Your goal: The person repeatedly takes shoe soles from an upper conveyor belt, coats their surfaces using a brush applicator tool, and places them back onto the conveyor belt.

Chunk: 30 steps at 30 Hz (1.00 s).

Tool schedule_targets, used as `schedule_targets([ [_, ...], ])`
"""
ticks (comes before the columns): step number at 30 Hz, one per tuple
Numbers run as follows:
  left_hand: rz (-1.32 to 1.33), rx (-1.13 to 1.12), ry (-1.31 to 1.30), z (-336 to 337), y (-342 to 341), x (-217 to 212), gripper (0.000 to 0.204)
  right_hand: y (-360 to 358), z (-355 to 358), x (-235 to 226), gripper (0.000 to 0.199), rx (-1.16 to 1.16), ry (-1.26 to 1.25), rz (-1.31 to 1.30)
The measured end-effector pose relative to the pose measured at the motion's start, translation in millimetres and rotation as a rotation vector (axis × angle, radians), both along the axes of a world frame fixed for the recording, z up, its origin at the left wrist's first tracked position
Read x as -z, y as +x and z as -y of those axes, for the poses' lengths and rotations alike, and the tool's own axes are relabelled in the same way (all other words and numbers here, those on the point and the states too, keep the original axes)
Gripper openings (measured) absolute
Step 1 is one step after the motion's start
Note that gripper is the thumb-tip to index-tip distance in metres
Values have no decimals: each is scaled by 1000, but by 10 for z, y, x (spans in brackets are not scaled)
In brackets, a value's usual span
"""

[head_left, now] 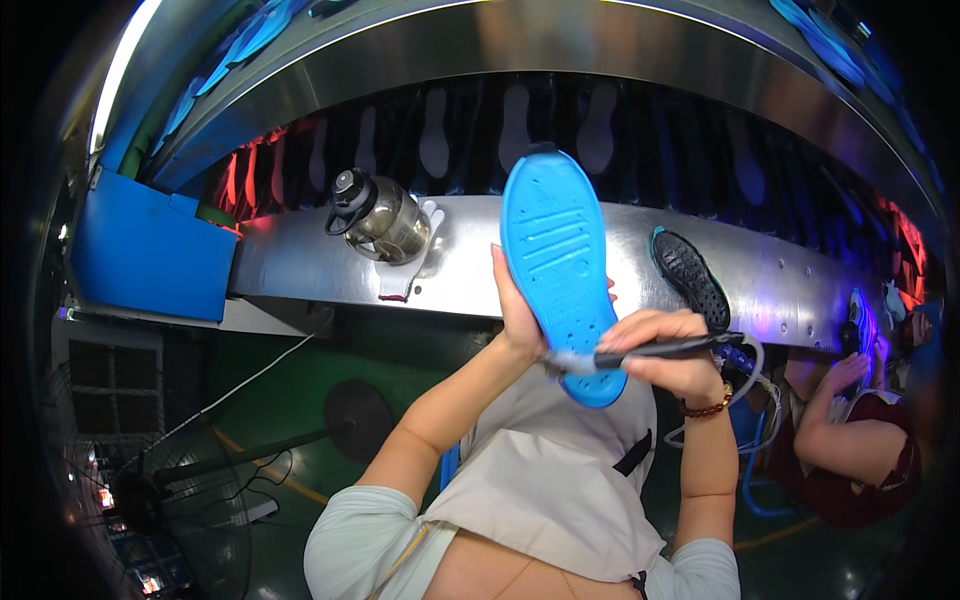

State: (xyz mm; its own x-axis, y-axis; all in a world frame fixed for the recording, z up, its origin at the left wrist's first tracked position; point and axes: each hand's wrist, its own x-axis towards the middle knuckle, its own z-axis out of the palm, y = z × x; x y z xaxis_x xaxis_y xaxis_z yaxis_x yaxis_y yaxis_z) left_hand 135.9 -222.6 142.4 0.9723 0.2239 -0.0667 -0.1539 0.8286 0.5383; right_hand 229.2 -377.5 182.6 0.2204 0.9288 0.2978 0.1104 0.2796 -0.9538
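Observation:
A bright blue shoe sole (555, 240) is held up at the front of the metal bench, its ridged and dimpled face toward me. My left hand (517, 318) grips it from the left and behind, some fingertips showing past its right edge. In my right hand (675, 365) is a black-handled brush (640, 354) with a pale hose at its back end. The brush's bristles are blurred and lie over the lower left part of the sole; whether they touch it I cannot tell. A black insole-shaped piece (690, 270) with a teal edge rests on the bench to the right.
A dark translucent jug (395, 225) stands on the bench (470, 270) at left, beside a white glove (430, 240). Beyond runs a dark conveyor with several soles (435, 135). A blue box (150, 245) is far left, a fan (140, 495) below. At right, another person's arm (845, 430) reaches the bench.

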Motion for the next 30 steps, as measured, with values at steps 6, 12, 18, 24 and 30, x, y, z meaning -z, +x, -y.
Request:
schedule_targets([
  [6,-46,-237,8,-83,61,-94,100,-4,38,-60,18,120,18,284],
  [12,-80,-268,-74,-141,83,-202,99,65,137,193,17,319,-33,47],
  [18,14,-244,30,-266,61,-236,95,35,236,193,17,56,72,-264],
  [24,29,-224,39,-319,82,-283,96,-29,183,151,19,93,-7,-15],
  [30,74,-93,-80,-200,29,-327,99,-80,208,394,18,227,27,-609],
])
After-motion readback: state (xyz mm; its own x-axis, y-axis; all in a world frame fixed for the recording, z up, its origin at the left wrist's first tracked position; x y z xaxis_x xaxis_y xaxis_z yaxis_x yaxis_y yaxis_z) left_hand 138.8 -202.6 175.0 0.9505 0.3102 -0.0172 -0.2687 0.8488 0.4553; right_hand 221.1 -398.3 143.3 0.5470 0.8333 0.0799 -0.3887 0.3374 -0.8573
